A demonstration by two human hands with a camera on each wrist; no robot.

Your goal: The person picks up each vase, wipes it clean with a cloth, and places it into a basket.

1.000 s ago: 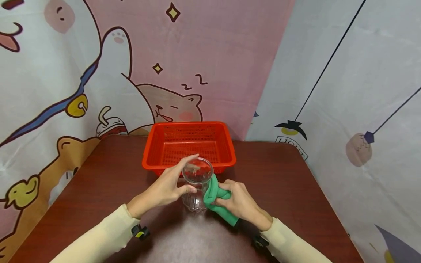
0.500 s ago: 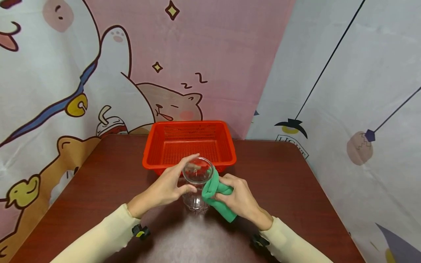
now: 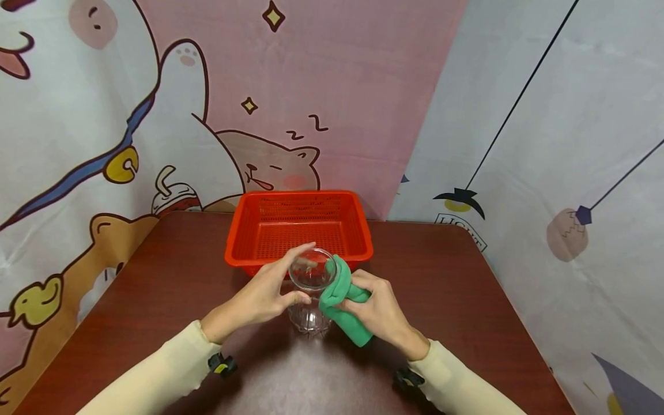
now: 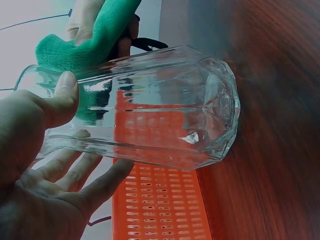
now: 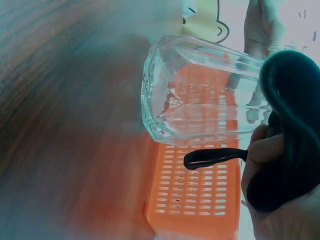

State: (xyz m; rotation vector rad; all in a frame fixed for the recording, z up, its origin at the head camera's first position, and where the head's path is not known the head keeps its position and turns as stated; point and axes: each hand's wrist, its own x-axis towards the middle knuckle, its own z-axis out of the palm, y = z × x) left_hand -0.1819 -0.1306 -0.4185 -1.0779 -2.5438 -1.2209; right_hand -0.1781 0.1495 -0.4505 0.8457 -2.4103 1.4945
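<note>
left hand (image 3: 259,297): thumb and fingers curled round clear glass (image 3: 311,291) | glass: upright on table (image 3: 155,276), at 6 o'clock of red basket (image 3: 298,227) | right hand (image 3: 381,314): clenched on green cloth (image 3: 342,302), pressing it on glass at 3 o'clock

Clear faceted glass (image 3: 310,288), green cloth (image 3: 342,305), red perforated basket (image 3: 298,230).

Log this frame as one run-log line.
left hand: holds glass upright on table | right hand: presses green cloth to glass side near rim | basket: behind glass
</note>
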